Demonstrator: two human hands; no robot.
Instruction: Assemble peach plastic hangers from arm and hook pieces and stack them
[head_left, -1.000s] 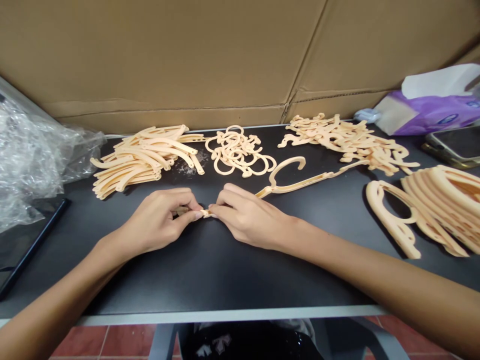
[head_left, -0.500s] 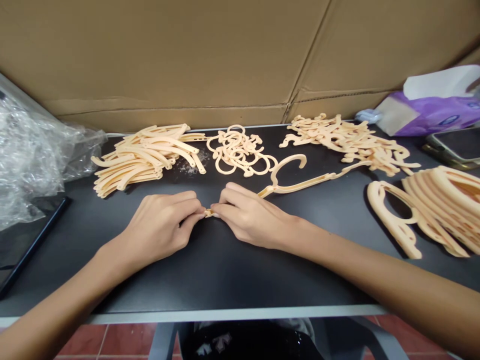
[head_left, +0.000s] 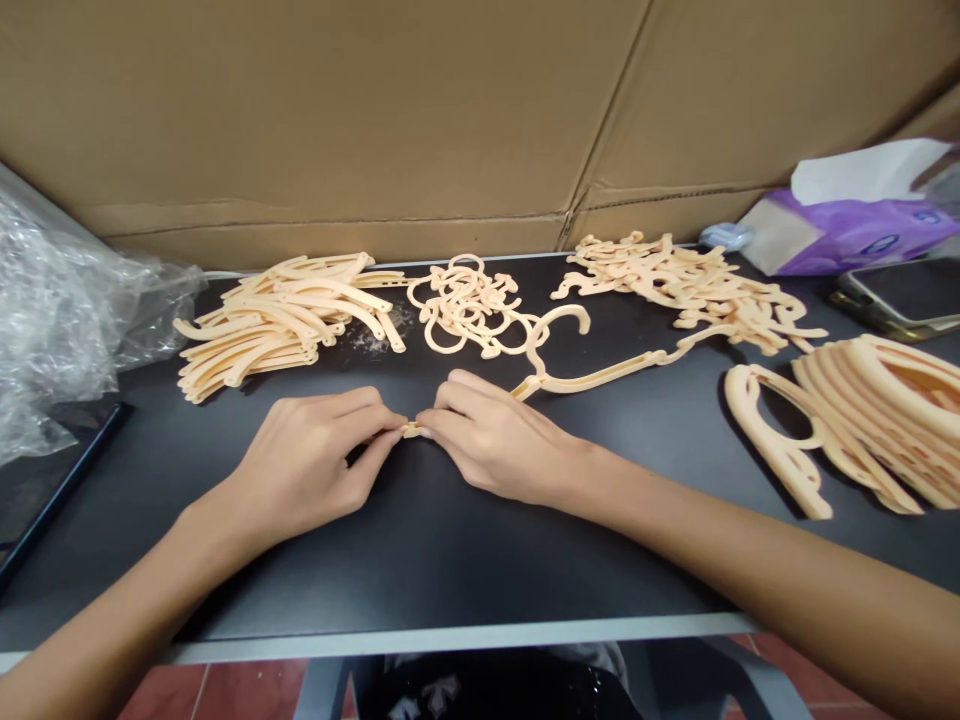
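Note:
My left hand (head_left: 311, 458) and my right hand (head_left: 499, 435) meet at the middle of the black table (head_left: 450, 540), fingertips pinched together on a peach plastic hanger (head_left: 600, 372). The hanger's hook and one long arm stretch out to the right behind my right hand. Its near end is hidden between my fingers, so only a small peach tip shows. A small piece may be under my left fingers; I cannot make it out.
Piles of peach hanger parts lie along the back: curved arms (head_left: 277, 320) at left, hook rings (head_left: 469, 305) in the middle, small pieces (head_left: 690, 285) at right, stacked hangers (head_left: 870, 420) far right. Crumpled clear plastic (head_left: 60, 320) at left; tissue pack (head_left: 847, 220) and phone (head_left: 900, 295) at right; cardboard wall (head_left: 450, 120) behind.
My left fingers have closed in flatter against my right fingertips over the hanger's end. The hanger has shifted slightly left. The view has tilted a little.

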